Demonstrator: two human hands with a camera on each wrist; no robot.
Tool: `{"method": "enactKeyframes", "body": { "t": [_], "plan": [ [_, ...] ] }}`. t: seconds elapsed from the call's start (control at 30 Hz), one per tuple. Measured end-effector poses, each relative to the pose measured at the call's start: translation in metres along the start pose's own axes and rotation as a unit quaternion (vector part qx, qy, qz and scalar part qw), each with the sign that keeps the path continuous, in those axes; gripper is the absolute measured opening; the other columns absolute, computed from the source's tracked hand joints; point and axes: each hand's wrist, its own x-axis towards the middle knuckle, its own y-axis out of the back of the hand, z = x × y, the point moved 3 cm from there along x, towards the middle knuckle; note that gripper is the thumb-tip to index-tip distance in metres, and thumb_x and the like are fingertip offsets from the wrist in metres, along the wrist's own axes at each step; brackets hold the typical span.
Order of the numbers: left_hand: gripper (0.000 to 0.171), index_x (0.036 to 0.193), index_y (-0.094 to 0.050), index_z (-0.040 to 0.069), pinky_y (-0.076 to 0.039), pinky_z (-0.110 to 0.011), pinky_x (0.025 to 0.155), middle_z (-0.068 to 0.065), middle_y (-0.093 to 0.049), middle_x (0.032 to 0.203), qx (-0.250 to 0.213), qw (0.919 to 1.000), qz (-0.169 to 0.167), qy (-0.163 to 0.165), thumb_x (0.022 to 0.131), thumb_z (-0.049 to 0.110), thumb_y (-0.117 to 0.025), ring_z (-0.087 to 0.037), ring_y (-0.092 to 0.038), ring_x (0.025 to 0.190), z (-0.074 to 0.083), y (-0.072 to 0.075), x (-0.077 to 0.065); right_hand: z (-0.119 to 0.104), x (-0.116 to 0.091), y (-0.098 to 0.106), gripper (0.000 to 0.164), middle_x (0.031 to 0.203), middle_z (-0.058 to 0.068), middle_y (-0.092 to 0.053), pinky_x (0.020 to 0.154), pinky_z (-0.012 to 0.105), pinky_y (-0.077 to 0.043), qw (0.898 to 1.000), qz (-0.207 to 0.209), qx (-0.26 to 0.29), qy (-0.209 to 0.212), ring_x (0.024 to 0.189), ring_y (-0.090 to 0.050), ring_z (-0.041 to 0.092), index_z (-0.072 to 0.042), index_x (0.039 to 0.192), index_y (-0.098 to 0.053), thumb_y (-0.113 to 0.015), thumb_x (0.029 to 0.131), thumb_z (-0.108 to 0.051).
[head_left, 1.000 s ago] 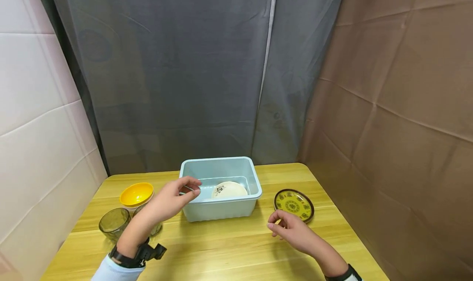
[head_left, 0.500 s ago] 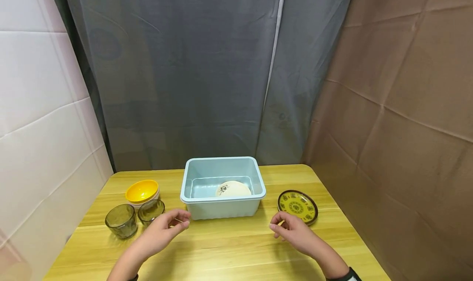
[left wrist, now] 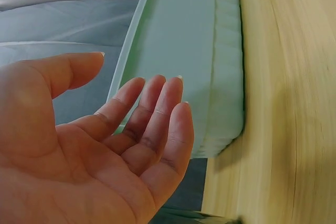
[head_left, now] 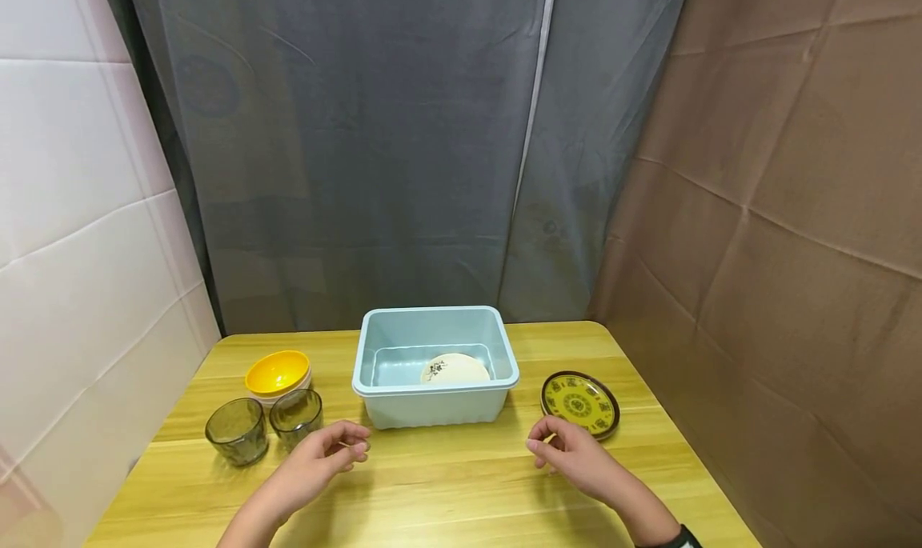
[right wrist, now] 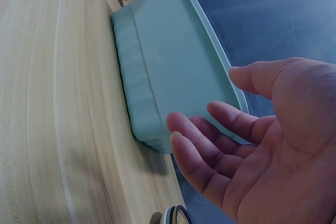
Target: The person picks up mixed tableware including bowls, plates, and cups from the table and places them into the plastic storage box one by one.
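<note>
Just beyond the right hand (head_left: 574, 457) — yellow plate (head_left: 578, 404), near, apart

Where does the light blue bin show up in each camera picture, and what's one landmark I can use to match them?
Head: light blue bin at lower centre.
Left wrist: upper centre, partly behind the left hand.
Right wrist: upper centre, partly behind the right hand.
Shared landmark: wooden table, below in head, right in left wrist, left in right wrist.
</note>
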Motion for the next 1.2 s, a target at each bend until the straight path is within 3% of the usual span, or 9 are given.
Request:
{"method": "enactKeyframes", "body": {
  "t": [0.2,0.5,0.67,0.8,1.0,1.2],
  "plan": [
    [0.036,0.138,-0.064,-0.005,-0.061,-0.043,0.097,-0.013,-0.069,0.121,-0.023,0.9996,-0.009,0.013,0.114,0.022,-0.064,-0.032,-0.067,0.114,-0.005,-0.001,0.001,0.000,-0.001,0.001,0.019,0.100,0.012,-0.066,0.072,0.035,-0.062,1.000,-0.003,0.000,-0.003,0.091,-0.071,0.032,-0.003,0.116,-0.067,-0.069,0.112,-0.021],
    [0.035,0.139,-0.062,-0.010,-0.062,-0.035,0.092,-0.013,-0.070,0.120,-0.030,0.9994,-0.016,0.011,0.114,0.015,-0.062,-0.033,-0.069,0.113,-0.009,-0.004,0.001,0.001,-0.002,0.003,0.020,0.101,0.009,-0.066,0.073,0.040,-0.063,1.000,0.001,-0.007,-0.013,0.093,-0.071,0.032,-0.003,0.118,-0.066,-0.067,0.113,-0.023],
    [0.032,0.136,-0.064,-0.009,-0.062,-0.034,0.089,-0.014,-0.070,0.117,-0.020,0.9997,-0.012,0.006,0.113,0.013,-0.063,-0.031,-0.069,0.109,-0.007,-0.007,0.001,0.008,0.001,0.015,0.026,0.101,0.009,-0.065,0.074,0.044,-0.064,0.999,0.022,-0.018,-0.025,0.096,-0.072,0.033,-0.001,0.119,-0.065,-0.067,0.113,-0.026],
    [0.033,0.137,-0.063,-0.009,-0.061,-0.033,0.089,-0.013,-0.070,0.116,-0.018,0.9997,-0.015,0.009,0.114,0.014,-0.063,-0.032,-0.068,0.109,-0.009,-0.008,0.002,0.021,0.009,0.034,0.024,0.099,0.010,-0.067,0.076,0.047,-0.064,0.996,0.068,-0.038,-0.037,0.093,-0.072,0.033,-0.001,0.116,-0.066,-0.067,0.113,-0.025],
    [0.035,0.138,-0.063,-0.008,-0.061,-0.034,0.089,-0.013,-0.070,0.117,-0.019,0.9995,-0.020,0.015,0.114,0.018,-0.063,-0.030,-0.069,0.109,-0.008,-0.008,0.001,0.050,0.027,0.074,0.015,0.093,0.014,-0.065,0.066,0.034,-0.056,0.978,0.167,-0.106,-0.062,0.077,-0.063,0.023,-0.002,0.106,-0.067,-0.070,0.110,-0.016],
    [0.037,0.139,-0.063,-0.007,-0.061,-0.038,0.092,-0.016,-0.070,0.118,-0.022,0.9994,-0.020,0.020,0.114,0.020,-0.064,-0.035,-0.069,0.112,-0.009,-0.008,-0.001,0.084,0.048,0.113,0.014,0.089,0.008,-0.064,0.066,0.034,-0.048,0.953,0.213,-0.204,-0.077,0.076,-0.057,0.021,-0.003,0.102,-0.067,-0.070,0.109,-0.015]
  ]
}}
